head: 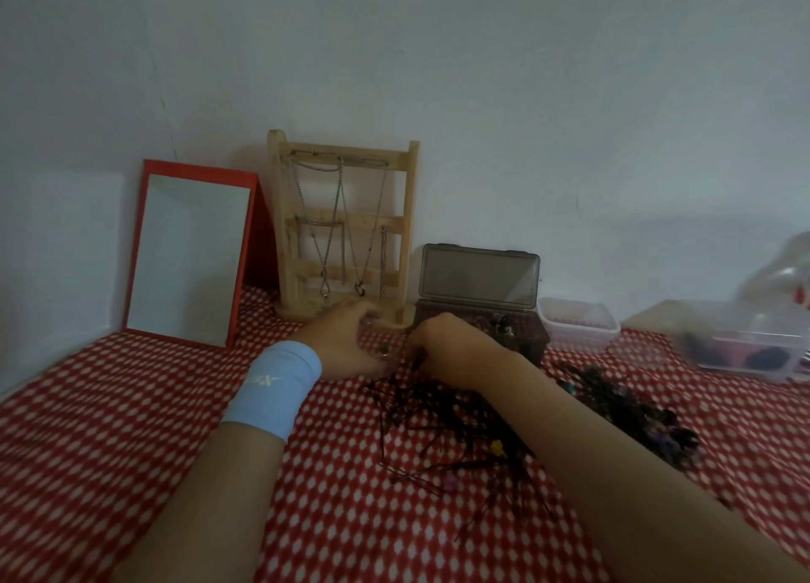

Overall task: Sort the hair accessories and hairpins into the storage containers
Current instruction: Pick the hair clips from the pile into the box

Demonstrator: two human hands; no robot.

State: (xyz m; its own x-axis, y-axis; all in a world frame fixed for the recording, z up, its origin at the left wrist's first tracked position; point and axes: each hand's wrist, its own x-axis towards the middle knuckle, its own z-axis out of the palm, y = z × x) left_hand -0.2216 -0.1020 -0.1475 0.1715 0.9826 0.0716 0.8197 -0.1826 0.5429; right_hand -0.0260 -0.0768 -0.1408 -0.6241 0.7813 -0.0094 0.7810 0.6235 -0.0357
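Leftward, the left hand [346, 341], fingers curled, sits just beside the curled right hand [451, 350] above a heap of thin dark hairpins [438, 411] on the red dotted cloth [131, 407]; whether either grips anything is unclear. Rightward stands an open brown plastic box [477, 275].

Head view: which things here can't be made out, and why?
Head view: whether the left hand or right hand pinches anything; curled fingers meet, blurred.
Head view: contents of the dark box; right hand partly covers them, dim.
Head view: clear container; blurred, cut off by right edge.
Head view: single pieces in the dark accessory pile; blurred.
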